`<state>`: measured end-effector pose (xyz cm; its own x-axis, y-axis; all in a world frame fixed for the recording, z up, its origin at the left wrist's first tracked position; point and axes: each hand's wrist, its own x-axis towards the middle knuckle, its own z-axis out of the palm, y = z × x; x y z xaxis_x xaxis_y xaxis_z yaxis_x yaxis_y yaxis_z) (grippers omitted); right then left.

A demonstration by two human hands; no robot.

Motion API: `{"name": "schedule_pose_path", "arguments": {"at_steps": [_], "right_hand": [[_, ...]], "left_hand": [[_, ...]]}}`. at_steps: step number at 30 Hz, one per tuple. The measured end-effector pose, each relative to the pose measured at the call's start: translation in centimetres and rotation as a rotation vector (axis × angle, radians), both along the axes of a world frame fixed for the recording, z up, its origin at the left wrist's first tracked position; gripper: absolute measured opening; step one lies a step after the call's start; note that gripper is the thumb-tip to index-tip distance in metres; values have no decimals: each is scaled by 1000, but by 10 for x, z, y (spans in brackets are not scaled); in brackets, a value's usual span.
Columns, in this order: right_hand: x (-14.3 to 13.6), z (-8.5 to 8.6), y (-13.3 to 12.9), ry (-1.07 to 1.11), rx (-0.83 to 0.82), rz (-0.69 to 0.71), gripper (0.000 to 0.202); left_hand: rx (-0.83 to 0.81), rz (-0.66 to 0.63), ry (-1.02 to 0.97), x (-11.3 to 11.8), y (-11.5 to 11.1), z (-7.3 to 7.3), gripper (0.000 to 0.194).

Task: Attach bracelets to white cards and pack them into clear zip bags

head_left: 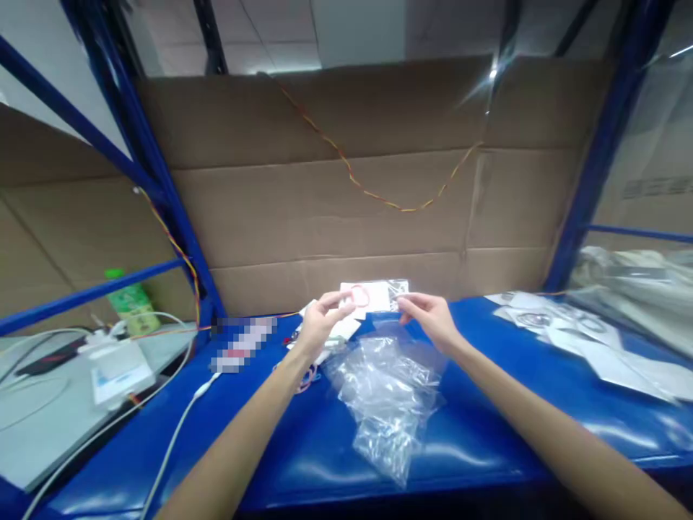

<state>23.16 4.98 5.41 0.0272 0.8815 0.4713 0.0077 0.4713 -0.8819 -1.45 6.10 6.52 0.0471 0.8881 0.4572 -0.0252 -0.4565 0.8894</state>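
Note:
My left hand [325, 314] is closed in a pinch on a thin pink ring-shaped band [360, 295], which shows against a white card [377, 292]. Beside it, my right hand [427, 314] has thumb and finger pressed together near the card's right end, where a shiny patterned part shows. What sits between those fingertips is too small to make out. Below both hands a heap of clear plastic bags [387, 383] lies on the blue surface [460, 448]. Several pink and coloured bands [307, 379] lie partly behind my left forearm, near some white cards [343, 330].
Flat white packets [582, 332] are spread at the right. On the left lie a phone-like item [243, 347], blurred out, with a white cable, and a white box [122, 372] on a grey table near a green bottle [133, 300]. A cardboard wall [325, 209] and blue posts stand behind.

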Motion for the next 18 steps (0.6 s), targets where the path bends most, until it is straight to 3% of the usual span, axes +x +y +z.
{"name": "schedule_pose_path", "arguments": {"at_steps": [4, 8, 13, 18], "right_hand": [[5, 3, 2, 37, -11, 9, 48], [7, 2, 3, 70, -21, -14, 47], [10, -1, 7, 90, -24, -63, 46], [13, -2, 9, 75, -21, -89, 46]], "left_hand": [[-43, 127, -154, -10, 14, -4, 49], [-43, 322, -164, -26, 30, -11, 48], [28, 527, 12, -47, 38, -13, 30], [79, 567, 267, -59, 38, -15, 19]]}}
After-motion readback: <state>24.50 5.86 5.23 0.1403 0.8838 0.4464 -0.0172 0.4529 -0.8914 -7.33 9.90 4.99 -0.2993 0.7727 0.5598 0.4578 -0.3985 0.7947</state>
